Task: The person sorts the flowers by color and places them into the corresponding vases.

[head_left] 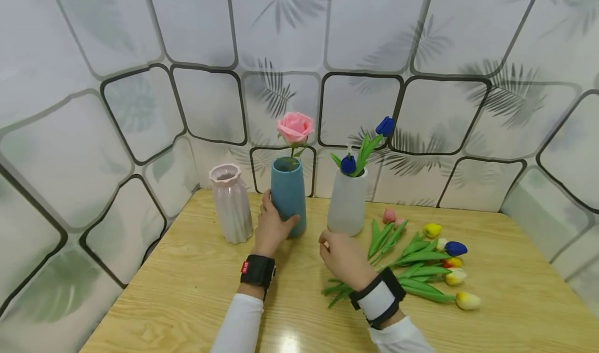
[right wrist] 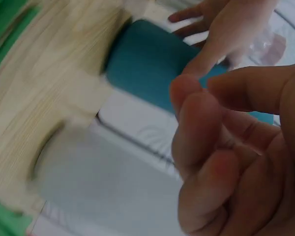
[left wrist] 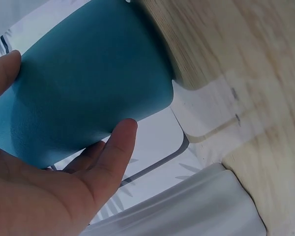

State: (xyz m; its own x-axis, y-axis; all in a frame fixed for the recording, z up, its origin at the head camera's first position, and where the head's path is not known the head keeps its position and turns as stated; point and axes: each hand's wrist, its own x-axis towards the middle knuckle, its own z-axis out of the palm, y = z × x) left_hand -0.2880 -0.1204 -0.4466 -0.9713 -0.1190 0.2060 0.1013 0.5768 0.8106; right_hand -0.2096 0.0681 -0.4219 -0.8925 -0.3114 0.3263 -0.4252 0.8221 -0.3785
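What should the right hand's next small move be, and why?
Probably reach for a loose tulip: the right hand appears empty, several flowers lie on the table nearby, and the left hand holds the blue vase, which has just one rose.

No text can be read; the red tag (head_left: 245, 267) on the black wristband (head_left: 260, 271), lower middle of the head view, bears marks too small.
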